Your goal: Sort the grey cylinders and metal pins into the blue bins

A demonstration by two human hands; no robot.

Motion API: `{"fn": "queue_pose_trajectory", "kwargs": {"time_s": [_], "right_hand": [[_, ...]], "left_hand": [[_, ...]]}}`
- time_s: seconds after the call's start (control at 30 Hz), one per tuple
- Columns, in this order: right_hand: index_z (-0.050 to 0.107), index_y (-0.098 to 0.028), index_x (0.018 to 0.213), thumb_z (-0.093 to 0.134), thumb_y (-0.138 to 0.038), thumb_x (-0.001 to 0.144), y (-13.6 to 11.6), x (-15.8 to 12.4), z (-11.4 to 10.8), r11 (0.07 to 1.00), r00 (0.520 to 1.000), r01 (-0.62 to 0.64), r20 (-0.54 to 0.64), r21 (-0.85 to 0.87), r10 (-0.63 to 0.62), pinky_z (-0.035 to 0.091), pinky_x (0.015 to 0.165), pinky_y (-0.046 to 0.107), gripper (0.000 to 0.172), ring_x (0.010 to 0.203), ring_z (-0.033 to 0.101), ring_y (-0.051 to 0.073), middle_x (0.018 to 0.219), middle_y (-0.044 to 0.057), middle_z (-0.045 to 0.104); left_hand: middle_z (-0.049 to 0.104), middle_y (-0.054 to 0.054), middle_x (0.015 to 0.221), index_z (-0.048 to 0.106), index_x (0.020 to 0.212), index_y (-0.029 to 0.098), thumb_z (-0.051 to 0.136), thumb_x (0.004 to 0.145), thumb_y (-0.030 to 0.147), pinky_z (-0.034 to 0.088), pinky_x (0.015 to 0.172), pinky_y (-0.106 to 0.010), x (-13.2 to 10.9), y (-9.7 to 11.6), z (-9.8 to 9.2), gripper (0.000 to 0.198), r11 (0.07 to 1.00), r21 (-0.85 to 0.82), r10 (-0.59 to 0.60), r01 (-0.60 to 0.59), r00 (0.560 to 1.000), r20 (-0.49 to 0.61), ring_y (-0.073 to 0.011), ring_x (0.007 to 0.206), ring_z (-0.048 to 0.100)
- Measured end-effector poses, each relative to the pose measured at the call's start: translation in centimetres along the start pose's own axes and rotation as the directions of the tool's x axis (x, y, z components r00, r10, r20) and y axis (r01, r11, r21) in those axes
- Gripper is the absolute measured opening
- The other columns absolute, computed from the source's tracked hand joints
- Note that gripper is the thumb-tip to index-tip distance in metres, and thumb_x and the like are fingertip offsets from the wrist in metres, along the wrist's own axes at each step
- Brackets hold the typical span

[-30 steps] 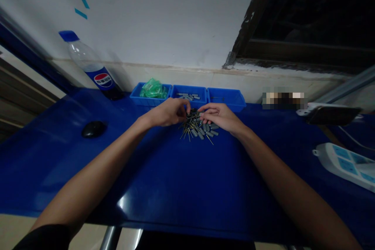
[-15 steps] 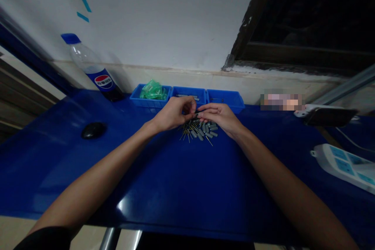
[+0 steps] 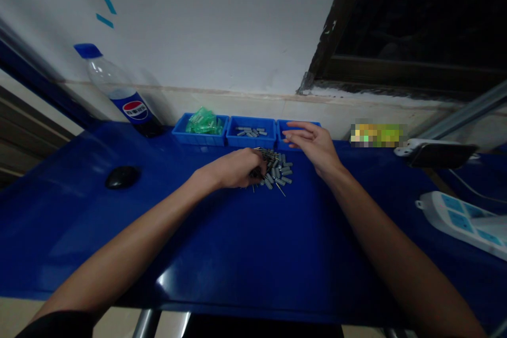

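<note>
A heap of small grey cylinders with thin gold pins [image 3: 277, 169] lies on the blue table [image 3: 245, 243]. My left hand [image 3: 237, 167] rests curled on the left side of the heap, fingers closed among the parts; what it grips is hidden. My right hand [image 3: 311, 142] hovers over the right blue bin [image 3: 283, 140], fingers stretched out and apart, nothing visible in them. The middle blue bin [image 3: 251, 136] holds a few grey cylinders. The left blue bin [image 3: 200, 131] holds green plastic bags [image 3: 204, 120].
A Pepsi bottle [image 3: 119, 96] stands at the back left by the wall. A black mouse [image 3: 121, 176] lies on the left. A white power strip [image 3: 463, 216] and a phone on a stand [image 3: 435, 152] are on the right.
My hands were pinched together above the heap. The right hand has moved back over the right bin and spread its fingers. The left hand has dropped onto the heap.
</note>
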State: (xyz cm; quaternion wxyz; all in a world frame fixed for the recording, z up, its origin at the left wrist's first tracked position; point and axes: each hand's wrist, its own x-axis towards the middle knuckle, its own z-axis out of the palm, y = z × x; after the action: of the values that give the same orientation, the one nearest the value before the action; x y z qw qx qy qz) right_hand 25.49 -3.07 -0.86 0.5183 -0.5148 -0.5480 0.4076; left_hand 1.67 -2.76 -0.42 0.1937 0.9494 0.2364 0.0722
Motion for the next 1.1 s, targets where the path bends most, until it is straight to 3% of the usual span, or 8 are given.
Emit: {"fn": "queue_pose_trajectory", "kwargs": {"time_s": [0.27, 0.5, 0.83, 1.1], "right_hand": [[0.076, -0.024, 0.104, 0.077, -0.032, 0.082, -0.2, -0.1, 0.4, 0.999, 0.999, -0.011, 0.044, -0.034, 0.012, 0.062, 0.081, 0.042, 0.024, 0.089, 0.078, 0.025, 0.099, 0.008, 0.082], [0.076, -0.023, 0.104, 0.077, -0.035, 0.081, -0.2, -0.1, 0.3, 0.999, 0.998, -0.019, 0.059, -0.036, 0.021, 0.061, 0.080, 0.041, 0.026, 0.088, 0.077, 0.025, 0.099, 0.009, 0.081], [0.076, -0.023, 0.103, 0.079, -0.035, 0.080, -0.2, -0.2, 0.4, 0.999, 0.998, -0.023, 0.060, -0.029, 0.025, 0.060, 0.078, 0.038, 0.026, 0.085, 0.077, 0.023, 0.098, 0.008, 0.082], [0.076, -0.023, 0.101, 0.080, -0.036, 0.078, -0.2, -0.1, 0.5, 0.999, 0.997, -0.039, 0.068, -0.022, 0.040, 0.060, 0.076, 0.037, 0.027, 0.082, 0.077, 0.022, 0.096, 0.007, 0.082]], "left_hand": [[0.070, -0.008, 0.104, 0.075, 0.097, 0.015, 0.066, 0.088, 0.003, 0.050, 0.081, -0.028, -0.2, 0.3, 0.0, 0.018, 0.998, 0.060, 0.016, -0.019, 0.998, 0.054, -0.0191, 0.094, 0.066], [0.067, -0.008, 0.103, 0.074, 0.094, 0.016, 0.059, 0.093, 0.002, 0.051, 0.085, -0.029, -0.1, -0.6, 0.3, 0.020, 0.995, -0.015, 0.099, -0.099, 0.995, -0.011, -0.0188, 0.095, 0.065], [0.069, -0.009, 0.101, 0.074, 0.094, 0.015, 0.064, 0.087, 0.002, 0.052, 0.084, -0.032, 0.1, 0.4, 0.1, 0.018, 0.991, 0.060, 0.121, -0.120, 0.993, 0.000, -0.0223, 0.098, 0.066], [0.068, -0.009, 0.102, 0.075, 0.093, 0.016, 0.066, 0.089, 0.004, 0.050, 0.083, -0.029, 0.1, 0.1, 0.4, 0.016, 0.990, 0.081, 0.112, -0.114, 0.993, 0.029, -0.0209, 0.097, 0.065]]}}
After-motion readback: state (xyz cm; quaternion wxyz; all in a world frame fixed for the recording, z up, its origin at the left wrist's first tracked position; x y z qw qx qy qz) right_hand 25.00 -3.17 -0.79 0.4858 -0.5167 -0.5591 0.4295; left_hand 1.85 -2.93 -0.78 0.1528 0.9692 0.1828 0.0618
